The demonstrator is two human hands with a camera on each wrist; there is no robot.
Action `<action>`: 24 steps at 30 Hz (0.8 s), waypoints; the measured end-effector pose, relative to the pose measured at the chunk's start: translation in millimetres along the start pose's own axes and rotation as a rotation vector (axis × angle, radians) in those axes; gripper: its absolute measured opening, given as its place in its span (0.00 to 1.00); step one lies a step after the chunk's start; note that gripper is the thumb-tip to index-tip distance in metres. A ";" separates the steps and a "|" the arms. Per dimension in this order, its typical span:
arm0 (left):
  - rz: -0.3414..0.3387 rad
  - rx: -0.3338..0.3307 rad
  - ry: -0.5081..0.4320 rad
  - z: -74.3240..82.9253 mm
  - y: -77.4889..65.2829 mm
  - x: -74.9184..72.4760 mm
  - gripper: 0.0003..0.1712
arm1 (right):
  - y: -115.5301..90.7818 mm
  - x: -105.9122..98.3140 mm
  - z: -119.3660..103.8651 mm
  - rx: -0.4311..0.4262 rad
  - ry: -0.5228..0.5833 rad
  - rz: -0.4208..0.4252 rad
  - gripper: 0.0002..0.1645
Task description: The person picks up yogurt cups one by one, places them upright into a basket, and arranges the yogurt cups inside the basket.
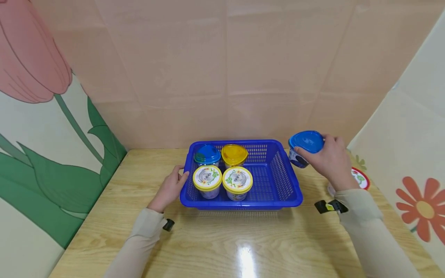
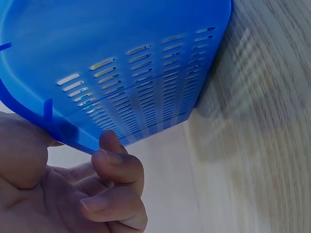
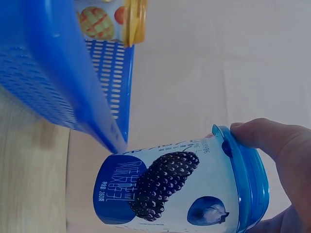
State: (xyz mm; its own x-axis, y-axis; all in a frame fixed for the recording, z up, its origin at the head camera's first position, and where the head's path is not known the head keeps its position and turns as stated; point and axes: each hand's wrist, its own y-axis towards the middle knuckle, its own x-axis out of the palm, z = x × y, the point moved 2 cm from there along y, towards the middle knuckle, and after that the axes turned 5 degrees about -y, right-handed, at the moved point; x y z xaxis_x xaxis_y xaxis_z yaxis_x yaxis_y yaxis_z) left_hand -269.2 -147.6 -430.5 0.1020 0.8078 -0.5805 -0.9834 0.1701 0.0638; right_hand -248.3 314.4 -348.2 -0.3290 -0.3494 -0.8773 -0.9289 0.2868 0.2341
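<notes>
A blue plastic basket (image 1: 271, 181) stands on the table. My left hand (image 1: 170, 189) grips its left rim, thumb on one side and curled fingers beneath, as the left wrist view shows. Off the basket's right side, my right hand (image 1: 330, 160) holds a blue-lidded yogurt cup (image 3: 170, 189) by its lid, raised above the table. Blackberry and blueberry pictures cover that cup's side. Inside the basket's left half are a blue-lidded cup (image 1: 207, 154), a yellow-lidded cup (image 1: 234, 154) and two cups with white, yellow-rimmed lids (image 1: 207, 177).
A cup with a red-rimmed lid (image 1: 361, 178) stands on the table at the right, partly hidden by my right wrist. Behind the wooden table (image 1: 215, 243) rises a plain pinkish covering (image 1: 222, 77). Flower-printed panels (image 1: 399, 127) border both sides.
</notes>
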 end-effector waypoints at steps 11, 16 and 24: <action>-0.013 0.002 0.006 2.2 0.1 -0.3 0.29 | 0.0 -7.9 -11.0 -0.019 0.014 0.015 0.70; -0.015 -0.002 0.016 2.8 -0.5 -0.5 0.29 | -0.9 -12.4 -19.2 -0.030 0.013 0.037 0.70; -0.017 -0.001 0.017 2.4 -0.6 -0.1 0.29 | -0.4 -13.5 -31.3 -0.054 0.034 0.048 0.70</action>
State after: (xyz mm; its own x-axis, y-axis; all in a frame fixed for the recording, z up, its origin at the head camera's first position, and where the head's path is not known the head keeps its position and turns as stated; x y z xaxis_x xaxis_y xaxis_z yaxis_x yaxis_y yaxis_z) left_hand -268.3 -146.5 -428.5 0.1162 0.7949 -0.5955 -0.9816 0.1834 0.0534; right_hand -248.8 291.1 -323.4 -0.3777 -0.3665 -0.8503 -0.9196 0.2557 0.2983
